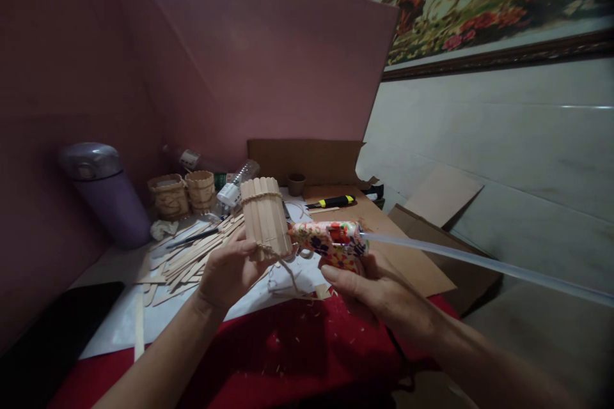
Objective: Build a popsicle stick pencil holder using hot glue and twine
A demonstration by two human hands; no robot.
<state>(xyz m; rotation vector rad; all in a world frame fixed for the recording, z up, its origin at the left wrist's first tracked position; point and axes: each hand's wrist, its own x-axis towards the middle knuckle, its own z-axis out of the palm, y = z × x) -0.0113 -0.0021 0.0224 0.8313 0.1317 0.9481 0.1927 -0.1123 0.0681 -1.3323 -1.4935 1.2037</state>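
- Wooden craft-stick cup (261,217) is up in the air over the near side of the table, tilted, braided twine round its upper part and more at the low end.
- Left hand (231,271): pinching the cup's low end, thumb on the front.
- Right hand (367,278): wrapped round the grip of a floral-print glue gun (326,239), long clear glue stick (470,260) out the back. Trigger squeeze: can't tell.
- Nozzle at the cup's side, touching or just beside; can't tell.
- Step looks like gluing the lower twine on; loose twine tail (290,276) hangs below.
- Next move calls for steady cup, a bead along the twine line, tail pressed in, fingers clear of hot tip.
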